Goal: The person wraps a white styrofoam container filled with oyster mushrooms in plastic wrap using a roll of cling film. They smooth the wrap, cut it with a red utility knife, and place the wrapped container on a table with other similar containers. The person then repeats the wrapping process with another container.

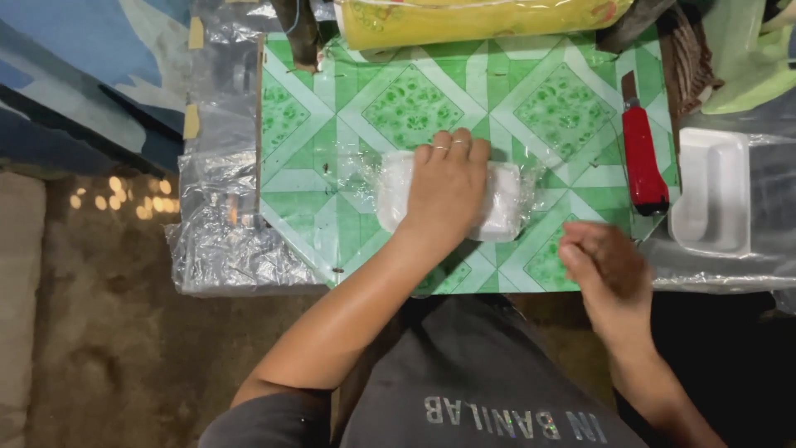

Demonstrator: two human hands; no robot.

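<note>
My left hand point(446, 192) lies palm down on a white foam tray point(506, 199) wrapped in clear plastic film, pressing it onto the green patterned table top point(365, 108). Film edges spread out to both sides of the tray. My right hand point(604, 267) hovers at the table's near right edge with its fingers curled; it is blurred, and whether it pinches film I cannot tell. A red-handled utility knife point(643, 158) lies to the right of the tray, apart from both hands.
An empty white foam tray point(711, 192) rests on clear plastic at the right. A yellow roll or package point(481, 18) lies along the table's far edge. Crumpled clear plastic sheeting point(222, 224) hangs at the left. Bare ground lies below left.
</note>
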